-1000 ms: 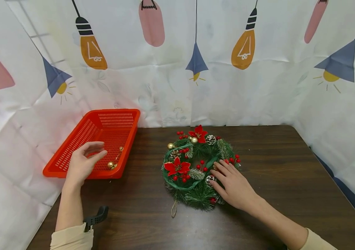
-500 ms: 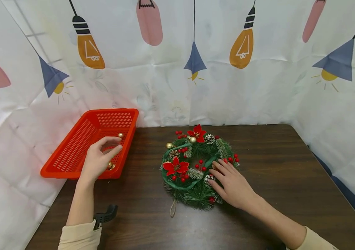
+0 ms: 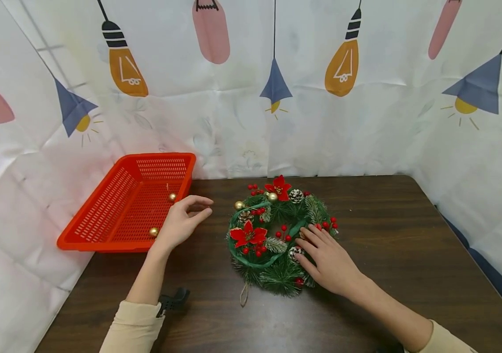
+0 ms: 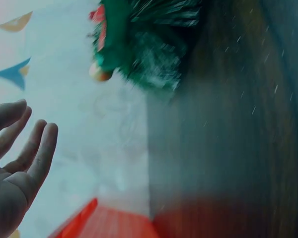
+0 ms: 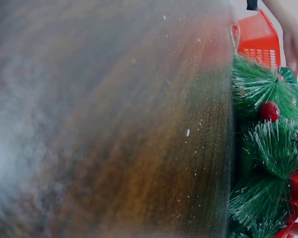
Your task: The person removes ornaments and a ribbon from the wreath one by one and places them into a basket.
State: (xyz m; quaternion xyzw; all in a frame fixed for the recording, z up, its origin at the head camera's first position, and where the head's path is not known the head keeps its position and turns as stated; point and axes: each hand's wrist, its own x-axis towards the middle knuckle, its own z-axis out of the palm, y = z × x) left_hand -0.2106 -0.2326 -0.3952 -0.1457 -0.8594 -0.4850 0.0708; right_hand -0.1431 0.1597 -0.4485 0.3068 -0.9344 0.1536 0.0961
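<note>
A green Christmas wreath [image 3: 281, 282] lies on the table, trimmed with red poinsettias, berries, pinecones, small gold balls and a green ribbon. On its right side rests my right hand [image 3: 331, 262], fingers extended over the greenery. My left hand [image 3: 183, 223] hovers just beyond the right rim of the red basket [image 3: 114, 196], between basket and wreath. Its fingers are loosely bent, with a gap between thumb and fingertips; in the left wrist view the hand [image 4: 20, 163] shows nothing held. Inside the basket lie two loose gold balls, one farther back [image 3: 172, 197] and a nearer ball [image 3: 154, 232].
The dark wooden table [image 3: 387, 220] has a patterned white curtain [image 3: 242, 132] behind it and at the sides. A twine loop [image 3: 244, 295] sticks out from the wreath's near edge. A black strap [image 3: 174, 299] hangs at the left cuff.
My left hand has moved right, from over the basket to past its right rim. The farther gold ball in the basket has shifted back. My right hand has stayed on the wreath.
</note>
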